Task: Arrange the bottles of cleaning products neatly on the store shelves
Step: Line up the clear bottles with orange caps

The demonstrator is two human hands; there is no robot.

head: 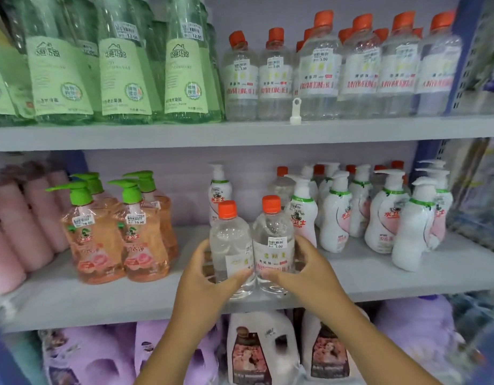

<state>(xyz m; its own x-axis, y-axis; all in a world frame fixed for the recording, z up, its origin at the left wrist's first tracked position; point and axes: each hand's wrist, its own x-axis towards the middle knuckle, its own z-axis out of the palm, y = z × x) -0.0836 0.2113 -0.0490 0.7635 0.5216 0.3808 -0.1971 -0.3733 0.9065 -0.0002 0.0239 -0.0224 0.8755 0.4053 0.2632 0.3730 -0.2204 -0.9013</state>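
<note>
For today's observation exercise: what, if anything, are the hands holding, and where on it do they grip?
Each holds one clear orange-capped bottle by its lower body: the left hand grips the left bottle, the right hand the right bottle, side by side.

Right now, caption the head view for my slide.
Both hands, left and right, hold two clear orange-capped bottles on the middle shelf.

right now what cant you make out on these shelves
All from the head view:
- Bases of the two clear bottles: covered by the left hand and right hand.
- Purple jugs on the bottom shelf: blurred, cut by the lower edge.
- Rear orange-capped bottles on top: hidden behind the front row.
- Label small print: too small.
</note>
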